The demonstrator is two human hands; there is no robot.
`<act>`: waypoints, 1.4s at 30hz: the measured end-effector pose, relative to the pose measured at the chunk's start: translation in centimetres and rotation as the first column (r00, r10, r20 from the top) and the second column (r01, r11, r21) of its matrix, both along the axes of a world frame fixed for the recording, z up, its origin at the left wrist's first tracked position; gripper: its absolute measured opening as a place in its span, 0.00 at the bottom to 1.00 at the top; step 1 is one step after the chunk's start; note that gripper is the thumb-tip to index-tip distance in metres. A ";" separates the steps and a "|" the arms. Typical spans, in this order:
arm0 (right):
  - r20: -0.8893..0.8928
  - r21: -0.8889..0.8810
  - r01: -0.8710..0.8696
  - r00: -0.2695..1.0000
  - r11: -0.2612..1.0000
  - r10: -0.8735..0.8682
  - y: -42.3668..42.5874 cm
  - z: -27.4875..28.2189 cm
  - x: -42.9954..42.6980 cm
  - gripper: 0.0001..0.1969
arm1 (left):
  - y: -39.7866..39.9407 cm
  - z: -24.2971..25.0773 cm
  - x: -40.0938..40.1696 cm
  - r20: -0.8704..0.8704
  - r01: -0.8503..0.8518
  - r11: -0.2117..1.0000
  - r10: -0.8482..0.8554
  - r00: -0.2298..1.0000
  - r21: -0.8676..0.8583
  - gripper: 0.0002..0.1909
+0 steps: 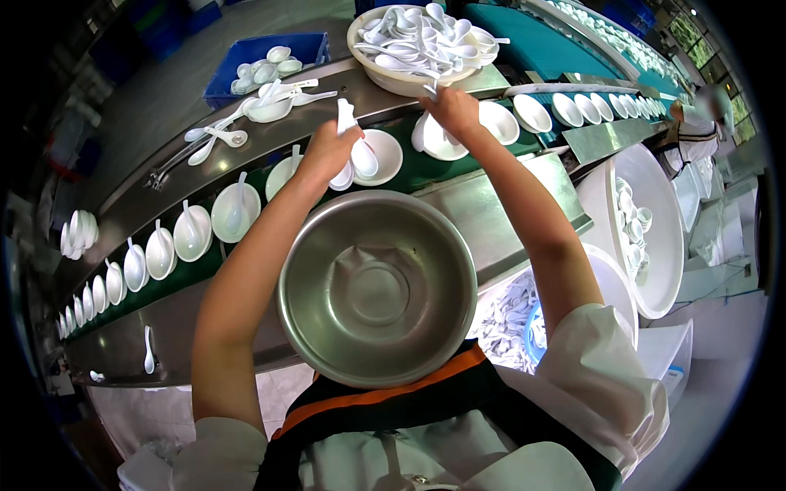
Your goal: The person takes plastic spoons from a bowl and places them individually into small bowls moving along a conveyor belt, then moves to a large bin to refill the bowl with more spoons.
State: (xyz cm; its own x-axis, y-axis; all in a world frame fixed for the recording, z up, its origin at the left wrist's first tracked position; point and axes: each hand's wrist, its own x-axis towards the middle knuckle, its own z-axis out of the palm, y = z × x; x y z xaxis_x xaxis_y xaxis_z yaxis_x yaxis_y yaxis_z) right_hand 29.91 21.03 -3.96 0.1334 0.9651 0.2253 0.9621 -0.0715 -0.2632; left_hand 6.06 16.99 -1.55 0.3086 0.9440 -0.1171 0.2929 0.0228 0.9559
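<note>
My left hand [326, 153] grips several white spoons [365, 161] by their handles; their scoops hang beside and partly over a white bowl [388, 156] on the green conveyor belt [411, 166]. Over another white bowl [447, 147], my right hand [453, 112] is closed around a spoon handle [431, 92]. The hand hides part of that spoon and bowl. Left of my left hand, a row of bowls, such as this bowl [230, 212], runs along the belt, many with a spoon inside. Bowls without visible spoons, including a bowl [532, 114], line the right side.
A large tub [384, 80] heaped with spoons stands beyond the belt, near a blue crate [215, 86] of bowls. An empty steel basin [374, 294] sits against my apron. Loose spoons [230, 136] lie on the metal ledge. White bins [660, 245] and another person [697, 132] are at right.
</note>
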 end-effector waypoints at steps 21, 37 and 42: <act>-0.165 -0.035 -0.045 0.986 0.998 0.038 0.7 0.1 3.2 0.22 | -2.0 -1.1 1.7 -0.326 0.374 0.905 -0.423 0.845 -0.204 0.10; -0.195 -0.451 -0.380 0.925 0.807 0.326 1.0 0.2 -1.5 0.19 | -0.3 -1.5 1.6 -0.439 0.399 0.907 -0.417 0.796 -0.138 0.12; -0.020 -0.253 -0.289 0.956 0.924 0.293 -0.5 2.4 -2.9 0.18 | -1.2 -3.4 0.6 -0.387 0.244 0.969 -0.212 0.898 0.035 0.17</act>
State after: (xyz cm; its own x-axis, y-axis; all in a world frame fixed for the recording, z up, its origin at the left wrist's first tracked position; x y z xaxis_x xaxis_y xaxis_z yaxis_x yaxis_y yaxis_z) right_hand 27.05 20.57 -1.53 -0.1635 0.9861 -0.0285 0.9548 0.1509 -0.2561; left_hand 6.63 15.81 -4.90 0.4641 0.8643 -0.1938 0.6195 -0.1603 0.7685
